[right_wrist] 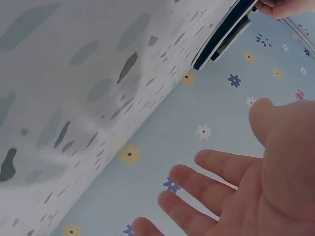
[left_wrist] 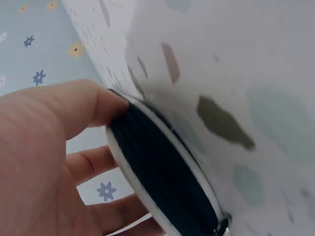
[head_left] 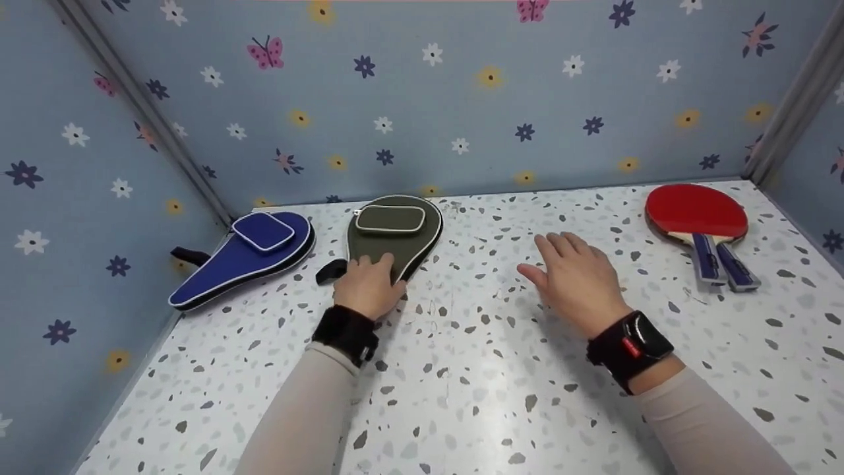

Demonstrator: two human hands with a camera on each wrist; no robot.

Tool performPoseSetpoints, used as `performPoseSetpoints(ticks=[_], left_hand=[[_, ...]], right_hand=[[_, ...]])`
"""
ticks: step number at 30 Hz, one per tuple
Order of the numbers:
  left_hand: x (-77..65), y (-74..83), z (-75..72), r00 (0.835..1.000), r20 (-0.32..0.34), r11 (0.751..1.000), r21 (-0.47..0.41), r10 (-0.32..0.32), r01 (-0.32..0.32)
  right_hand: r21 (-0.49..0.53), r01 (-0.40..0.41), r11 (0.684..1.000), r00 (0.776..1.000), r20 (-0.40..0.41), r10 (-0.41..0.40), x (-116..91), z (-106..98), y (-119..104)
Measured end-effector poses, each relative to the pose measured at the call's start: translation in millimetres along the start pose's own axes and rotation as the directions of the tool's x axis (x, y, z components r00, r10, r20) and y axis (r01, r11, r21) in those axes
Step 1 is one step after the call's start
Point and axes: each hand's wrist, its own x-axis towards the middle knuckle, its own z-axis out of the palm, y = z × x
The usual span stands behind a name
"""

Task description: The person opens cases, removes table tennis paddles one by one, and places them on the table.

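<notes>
My left hand [head_left: 369, 288] holds the narrow handle end of an olive-green table tennis bat case [head_left: 388, 241] with white piping and a small front pocket. In the left wrist view the thumb presses the dark side [left_wrist: 160, 169] of the case, and the other fingers lie over its far face. The case lies flat on the table, its rounded end towards the back wall. My right hand [head_left: 575, 280] hovers over the table to the right of the case, fingers spread and holding nothing. The right wrist view shows this palm [right_wrist: 236, 187] apart from the case.
A blue bat case [head_left: 254, 257] with a black strap lies at the left, near the side wall. Two table tennis bats, the upper with a red face [head_left: 695, 210], overlap at the back right. Flower-patterned panels [head_left: 461, 99] enclose the speckled table [head_left: 461, 369].
</notes>
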Motion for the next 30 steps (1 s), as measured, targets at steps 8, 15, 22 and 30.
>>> performPoseSetpoints(ticks=[8,15,22,30], left_hand=[[0.8,-40.9,-9.3,0.994,-0.08,0.996,-0.057,-0.069,0.065],[-11.4,-97.3,-18.6,0.967,-0.199,0.987,-0.064,-0.157,0.147],[-8.6,-147.2,-18.3,0.95,-0.195,0.969,-0.06,-0.245,0.238],[-13.2,-178.0,-20.8,0.93,-0.08,0.933,-0.052,-0.358,0.355]], right_hand=[[0.047,0.066,0.997,0.997,0.047,-0.068,6,12,-17],[0.033,0.109,0.994,0.989,0.101,-0.111,11,27,-34],[0.035,0.116,0.993,0.988,0.094,-0.119,10,29,-37],[0.037,0.121,0.992,0.989,0.085,-0.123,10,28,-39]])
